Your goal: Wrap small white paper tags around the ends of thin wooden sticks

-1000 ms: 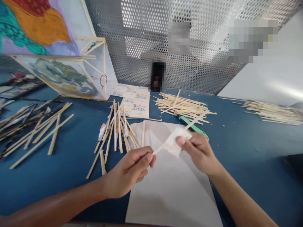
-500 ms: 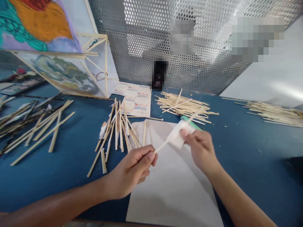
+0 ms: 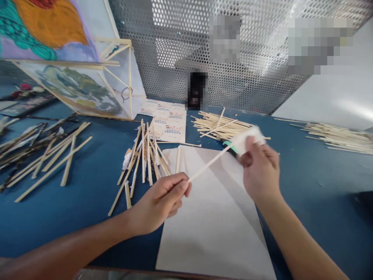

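Note:
My left hand [image 3: 166, 202] is closed around the near end of a thin wooden stick [image 3: 210, 162], which slants up and to the right above a pale board [image 3: 210, 225]. Toward the stick's far end, my right hand [image 3: 260, 173] pinches a white folded piece of sandpaper [image 3: 255, 134] around it; the paper is blurred and hides the stick's tip. Below the paper lies a tool with a green and black handle [image 3: 229, 147], partly covered. Left of the board is a loose heap of wooden strips [image 3: 144, 155], some with white scraps on them.
A printed coated abrasive sheet [image 3: 170, 122] lies behind the board. Thin sticks are piled at the back [image 3: 210, 124] and far right [image 3: 340, 136]. More strips [image 3: 55, 155] and painted panels on wooden frames [image 3: 84, 89] occupy the left. A perforated metal panel [image 3: 163, 39] stands behind.
My right hand has slid the sandpaper up and to the right along the stick, exposing more of its length. My left hand keeps its hold at almost the same place.

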Tool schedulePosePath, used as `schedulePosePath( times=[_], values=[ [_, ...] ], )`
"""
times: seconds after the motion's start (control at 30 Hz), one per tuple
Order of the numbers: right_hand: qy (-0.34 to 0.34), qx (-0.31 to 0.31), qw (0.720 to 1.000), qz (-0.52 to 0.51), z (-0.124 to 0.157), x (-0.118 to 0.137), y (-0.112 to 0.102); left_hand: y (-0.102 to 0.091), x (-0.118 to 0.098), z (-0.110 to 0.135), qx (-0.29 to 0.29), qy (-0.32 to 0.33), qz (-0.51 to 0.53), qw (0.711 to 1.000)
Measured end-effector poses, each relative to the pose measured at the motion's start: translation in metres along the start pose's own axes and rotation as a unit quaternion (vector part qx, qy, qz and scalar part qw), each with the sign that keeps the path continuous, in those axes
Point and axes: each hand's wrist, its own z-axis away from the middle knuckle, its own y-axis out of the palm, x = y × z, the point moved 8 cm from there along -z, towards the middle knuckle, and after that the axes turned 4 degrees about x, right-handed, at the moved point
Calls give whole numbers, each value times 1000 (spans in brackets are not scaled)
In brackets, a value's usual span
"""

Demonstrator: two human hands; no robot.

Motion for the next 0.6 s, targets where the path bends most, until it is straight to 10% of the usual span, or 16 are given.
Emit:
schedulePosePath(
  times=[0.6],
  values=[
    [61, 123, 957, -257, -9, 17, 1, -15, -8, -1, -22, 27, -81, 996]
  ],
)
